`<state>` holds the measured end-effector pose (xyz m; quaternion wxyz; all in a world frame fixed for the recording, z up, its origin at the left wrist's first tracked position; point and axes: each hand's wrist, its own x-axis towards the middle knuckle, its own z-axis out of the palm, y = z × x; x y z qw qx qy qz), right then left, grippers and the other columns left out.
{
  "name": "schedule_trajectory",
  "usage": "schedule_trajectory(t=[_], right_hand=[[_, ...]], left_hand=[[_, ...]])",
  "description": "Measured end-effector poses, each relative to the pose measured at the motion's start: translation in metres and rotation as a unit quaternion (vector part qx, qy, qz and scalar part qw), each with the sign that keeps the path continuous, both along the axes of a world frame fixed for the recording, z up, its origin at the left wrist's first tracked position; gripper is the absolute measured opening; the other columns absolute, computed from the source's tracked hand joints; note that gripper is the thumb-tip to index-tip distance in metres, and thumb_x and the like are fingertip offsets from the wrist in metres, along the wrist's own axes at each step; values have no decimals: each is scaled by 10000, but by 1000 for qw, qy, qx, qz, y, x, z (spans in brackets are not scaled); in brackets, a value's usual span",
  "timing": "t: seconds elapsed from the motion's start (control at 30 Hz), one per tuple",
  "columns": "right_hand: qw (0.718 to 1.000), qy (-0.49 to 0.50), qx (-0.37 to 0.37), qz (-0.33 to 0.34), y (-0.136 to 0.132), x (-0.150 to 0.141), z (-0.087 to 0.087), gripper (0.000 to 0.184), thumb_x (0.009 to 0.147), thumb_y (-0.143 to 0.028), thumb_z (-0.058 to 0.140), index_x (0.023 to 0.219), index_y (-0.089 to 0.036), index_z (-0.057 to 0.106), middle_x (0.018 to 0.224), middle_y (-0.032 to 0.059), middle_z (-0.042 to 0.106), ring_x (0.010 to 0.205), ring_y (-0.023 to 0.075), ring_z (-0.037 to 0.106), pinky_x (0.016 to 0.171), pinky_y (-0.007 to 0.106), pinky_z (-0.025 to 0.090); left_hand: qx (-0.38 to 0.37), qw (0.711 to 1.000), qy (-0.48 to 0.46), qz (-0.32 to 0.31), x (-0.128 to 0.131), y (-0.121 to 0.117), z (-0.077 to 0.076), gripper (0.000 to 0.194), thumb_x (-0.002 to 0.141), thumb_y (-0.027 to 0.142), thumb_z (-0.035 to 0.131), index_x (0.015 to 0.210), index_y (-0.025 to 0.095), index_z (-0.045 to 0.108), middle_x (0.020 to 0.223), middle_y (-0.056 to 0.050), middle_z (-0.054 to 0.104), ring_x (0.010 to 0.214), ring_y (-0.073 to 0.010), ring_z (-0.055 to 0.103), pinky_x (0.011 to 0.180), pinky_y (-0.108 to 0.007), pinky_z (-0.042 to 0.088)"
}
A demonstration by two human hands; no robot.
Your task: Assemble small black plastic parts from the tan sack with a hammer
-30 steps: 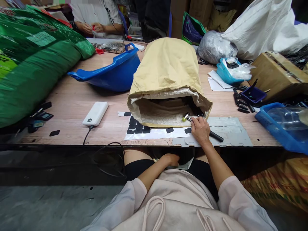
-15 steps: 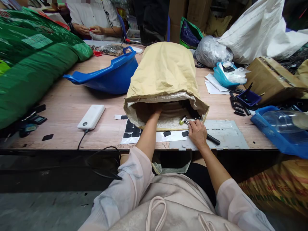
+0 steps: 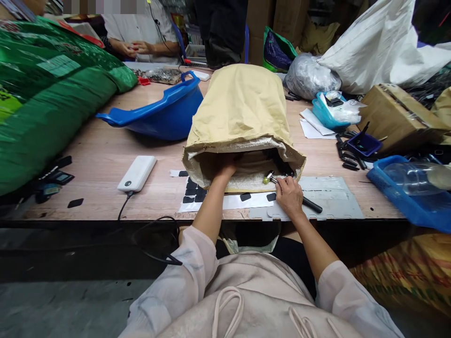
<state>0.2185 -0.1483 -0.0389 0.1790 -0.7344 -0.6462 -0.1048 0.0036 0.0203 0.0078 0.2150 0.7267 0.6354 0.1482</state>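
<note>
A tan woven sack (image 3: 243,103) lies on the table with its mouth toward me. My left hand (image 3: 227,168) reaches inside it, and its fingers are hidden in the shade. Dark items (image 3: 280,162) show inside the mouth on the right. My right hand (image 3: 289,193) is closed around a small hammer (image 3: 312,204) at the sack's lower right edge. The hammer has a metal head with a yellowish tip and a black handle. Under the sack's front edge lies a white strip (image 3: 229,201) with black rounded pads (image 3: 191,192) on it.
On the left are a blue basin (image 3: 165,112), a white power bank (image 3: 137,172) with a cable, and a green sack (image 3: 56,126). A grey sheet (image 3: 331,197), blue tray (image 3: 405,197) and cardboard box (image 3: 401,115) lie on the right. A person (image 3: 141,37) sits across the table.
My left forearm has shifted slightly, with the hand still inside the sack. The right hand keeps its hold on the hammer. The view has turned a little, and the other person's hands have moved.
</note>
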Motion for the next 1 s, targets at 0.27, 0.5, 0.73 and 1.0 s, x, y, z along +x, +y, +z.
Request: schedule_trajectory(t=[0.27,0.5,0.73,1.0], right_hand=[[1000,5,-6,1,-1,-2,2,260,1003,-262,525,1155,-216,730,1033,92,634,957,237,502,800,344,357],[1000,16,6,4,-2,0,0,263,1010,-294,518,1157,-220,723,1021,88,630,941,231,493,793,341,352],[1000,3,-11,-1,0,4,-4,245,1029,-295,498,1130,-210,705,1018,83,629,934,227,496,780,327,341],[994,101,12,29,-6,-12,20,322,1071,-328,411,1197,-207,681,1083,89,656,949,208,607,771,299,456]], left_hand=[[4,993,37,-108,-5,-90,-7,198,943,250,655,1129,238,725,1315,-109,645,1267,-333,570,1108,-456,465],[65,993,-49,-91,0,-104,-31,208,920,296,707,1122,258,740,1431,-116,548,1290,-370,499,1122,-547,425],[140,976,-88,-139,-5,-110,-37,208,954,334,696,1120,243,783,1317,-124,603,1181,-308,559,1072,-456,447],[63,972,-134,-185,-10,-103,-46,204,923,280,737,1114,250,800,1047,-57,701,1036,-240,629,1024,-387,484]])
